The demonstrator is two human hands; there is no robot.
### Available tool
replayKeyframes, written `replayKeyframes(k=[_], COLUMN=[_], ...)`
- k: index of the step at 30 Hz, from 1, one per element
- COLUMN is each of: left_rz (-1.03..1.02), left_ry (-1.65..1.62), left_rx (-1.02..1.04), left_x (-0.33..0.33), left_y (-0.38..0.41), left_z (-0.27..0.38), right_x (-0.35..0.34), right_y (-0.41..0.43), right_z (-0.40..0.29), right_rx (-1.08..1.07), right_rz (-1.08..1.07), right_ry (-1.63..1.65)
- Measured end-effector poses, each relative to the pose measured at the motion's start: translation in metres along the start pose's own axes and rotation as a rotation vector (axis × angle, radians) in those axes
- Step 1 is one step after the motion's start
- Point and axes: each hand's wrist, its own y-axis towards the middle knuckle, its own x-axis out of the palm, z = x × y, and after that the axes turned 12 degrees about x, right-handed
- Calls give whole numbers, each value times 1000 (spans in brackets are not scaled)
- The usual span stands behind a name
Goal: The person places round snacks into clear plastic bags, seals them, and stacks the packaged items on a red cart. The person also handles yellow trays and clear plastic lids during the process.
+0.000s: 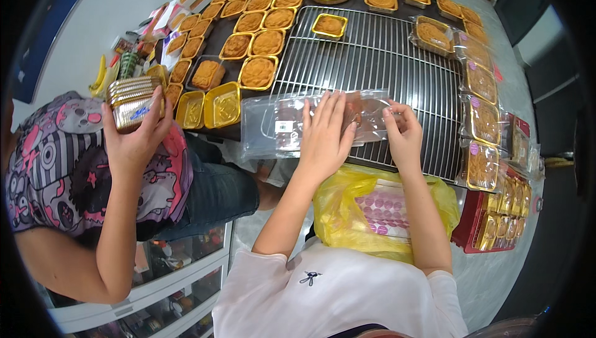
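Observation:
A clear plastic bag (260, 128), with a small white label that bears a code, lies across the near edge of the wire cooling rack (372, 63). My left hand (326, 138) rests flat on top of it, fingers extended. At the bag's right end, my right hand (404, 128) has its thumb and curled fingers pinched on the plastic. One mooncake in a gold foil tray (329, 27) sits alone on the rack beyond my hands. A yellow plastic bag (344, 207) with sheets of round pink stickers (384, 212) lies in front of me, beneath my right forearm.
At left, a person's hand (135, 138) holds a stack of gold trays (135, 98). Mooncakes in gold trays (267, 42) line the table's far left, near two unfilled gold trays (222, 104). Bagged mooncakes (483, 121) stand along the right edge, above a red box (470, 231) of gold-wrapped pieces.

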Motion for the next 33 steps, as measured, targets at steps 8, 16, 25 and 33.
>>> replayKeyframes(k=[8, 16, 25, 33], left_rz=[16, -298, -397, -346], left_ry=[-87, 81, -14, -76], left_rx=[-8, -31, 18, 78], left_x=[-8, -73, -74, -67], left_y=[9, 10, 11, 18], left_z=[-2, -25, -45, -48], right_x=[35, 38, 30, 48], right_y=[8, 2, 11, 18], right_z=[4, -26, -21, -25], right_rx=[-75, 107, 152, 382], right_rz=[-144, -95, -71, -390], right_ry=[-183, -45, -96, 11])
